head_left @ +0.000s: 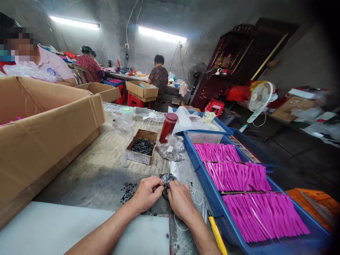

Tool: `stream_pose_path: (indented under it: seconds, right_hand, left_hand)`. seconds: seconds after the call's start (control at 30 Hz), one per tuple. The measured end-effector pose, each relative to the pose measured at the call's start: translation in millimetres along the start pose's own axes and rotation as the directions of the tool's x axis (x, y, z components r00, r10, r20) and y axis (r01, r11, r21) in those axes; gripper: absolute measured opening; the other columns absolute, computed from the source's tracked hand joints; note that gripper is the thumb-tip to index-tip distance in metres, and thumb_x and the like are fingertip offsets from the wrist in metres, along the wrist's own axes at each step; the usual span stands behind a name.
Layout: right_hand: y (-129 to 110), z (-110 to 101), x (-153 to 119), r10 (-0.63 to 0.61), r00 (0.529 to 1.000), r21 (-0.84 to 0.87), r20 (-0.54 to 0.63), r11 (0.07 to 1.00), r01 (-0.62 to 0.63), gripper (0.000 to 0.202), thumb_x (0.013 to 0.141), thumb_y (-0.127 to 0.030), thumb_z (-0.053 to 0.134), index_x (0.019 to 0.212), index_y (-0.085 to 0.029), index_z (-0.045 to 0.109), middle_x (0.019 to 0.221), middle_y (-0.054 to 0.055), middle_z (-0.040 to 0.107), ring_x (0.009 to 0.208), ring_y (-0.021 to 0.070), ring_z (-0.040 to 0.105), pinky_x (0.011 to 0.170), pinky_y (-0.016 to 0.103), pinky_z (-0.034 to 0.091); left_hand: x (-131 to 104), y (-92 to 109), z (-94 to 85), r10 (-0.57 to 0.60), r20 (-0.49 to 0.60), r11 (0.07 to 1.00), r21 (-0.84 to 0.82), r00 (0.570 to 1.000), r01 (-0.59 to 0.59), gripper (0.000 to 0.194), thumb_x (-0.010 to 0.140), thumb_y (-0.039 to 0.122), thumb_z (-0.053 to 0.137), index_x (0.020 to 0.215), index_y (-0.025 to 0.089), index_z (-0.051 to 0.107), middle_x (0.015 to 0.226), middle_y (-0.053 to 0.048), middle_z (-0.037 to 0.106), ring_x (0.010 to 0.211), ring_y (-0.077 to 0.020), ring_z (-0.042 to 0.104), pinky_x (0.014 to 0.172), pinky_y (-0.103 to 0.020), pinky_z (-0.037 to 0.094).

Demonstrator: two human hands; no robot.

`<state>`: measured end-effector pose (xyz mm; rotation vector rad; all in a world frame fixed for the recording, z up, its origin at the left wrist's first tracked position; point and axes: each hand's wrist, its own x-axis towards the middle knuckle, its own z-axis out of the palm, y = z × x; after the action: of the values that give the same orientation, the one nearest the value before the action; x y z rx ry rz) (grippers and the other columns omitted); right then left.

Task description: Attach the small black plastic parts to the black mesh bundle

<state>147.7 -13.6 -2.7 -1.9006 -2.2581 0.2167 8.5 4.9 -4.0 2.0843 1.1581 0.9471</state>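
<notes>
Blue bin point(190, 152); magenta strips point(265, 216); yellow handle point(217, 236); dark-red cylinder point(168, 128).

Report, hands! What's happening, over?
Right hand gripping dark plastic bag; left hand at its edge. Loose black bits near left hand. Yellow-handled tool nearby.

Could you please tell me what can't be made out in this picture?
All in the head view:
- Contents of the dark plastic bag: crumpled plastic and the right hand cover them.
- Whether the left hand pinches anything: its closed fingers hide it.
- Most of the inside of the large cardboard box: its near wall blocks it.
- Near end of the blue tray: cut off by the bottom edge.
- Print on the small box: too small.
</notes>
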Motion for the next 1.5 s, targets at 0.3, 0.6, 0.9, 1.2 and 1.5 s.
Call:
stream_pose_path:
  seconds: [0.3,0.6,0.9,1.2,1.5]
  right_hand:
    - [10,-3,3,0.016,0.990,0.446,-0.142,0.894,0.049,0.015,0.074,-0.013,0.038,0.068,-0.018,0.051,0.061,0.000,0.055,0.058,0.0151,0.050,0.053,0.023,0.034]
    - [11,-6,1,0.045,0.986,0.793,-0.159,0.601,0.100,0.017,0.073,-0.017,0.044,0.081,-0.017,0.058,0.076,0.003,0.060,0.073,0.0165,0.054,0.067,0.026,0.042]
    - [6,2,-1,0.054,0.990,0.920,-0.132,0.379,0.102,0.009,0.072,-0.022,0.049,0.079,-0.017,0.053,0.063,-0.002,0.050,0.056,0.0107,0.046,0.052,0.020,0.038]
    - [-1,-4,-2,0.061,0.995,0.964,-0.079,0.259,0.061,0.008,0.070,-0.025,0.052,0.073,-0.017,0.051,0.060,-0.004,0.045,0.053,0.0090,0.041,0.050,0.019,0.035]
    - [-1,-2,-1,0.078,0.993,0.970,-0.088,0.235,0.067,0.007,0.069,-0.024,0.051,0.073,-0.018,0.051,0.059,-0.004,0.045,0.053,0.0092,0.041,0.048,0.019,0.035]
  left_hand:
    - [0,0,-1.0,-0.042,-0.007,0.998,-0.053,0.999,0.042,0.014,0.068,0.011,0.046,0.061,0.014,0.057,0.055,0.002,0.051,0.053,-0.0093,0.045,0.052,-0.018,0.033]
    - [2,2,0.1,-0.163,0.025,0.923,-0.349,0.986,0.161,0.012,0.067,0.018,0.050,0.057,0.012,0.055,0.053,0.002,0.049,0.054,-0.0101,0.044,0.053,-0.019,0.036]
    - [4,0,-1.7,-0.202,0.082,0.784,-0.584,0.976,0.211,0.016,0.067,0.026,0.055,0.060,0.012,0.054,0.054,0.003,0.047,0.053,-0.0092,0.041,0.052,-0.019,0.036]
    - [3,-2,-0.6,-0.177,0.103,0.789,-0.580,0.979,0.204,0.017,0.070,0.027,0.053,0.063,0.012,0.053,0.057,0.003,0.045,0.056,-0.0094,0.041,0.055,-0.019,0.035]
    - [3,-1,-1.8,-0.180,0.106,0.792,-0.574,0.978,0.208,0.019,0.070,0.030,0.053,0.063,0.012,0.052,0.057,0.002,0.046,0.056,-0.0100,0.041,0.054,-0.019,0.035]
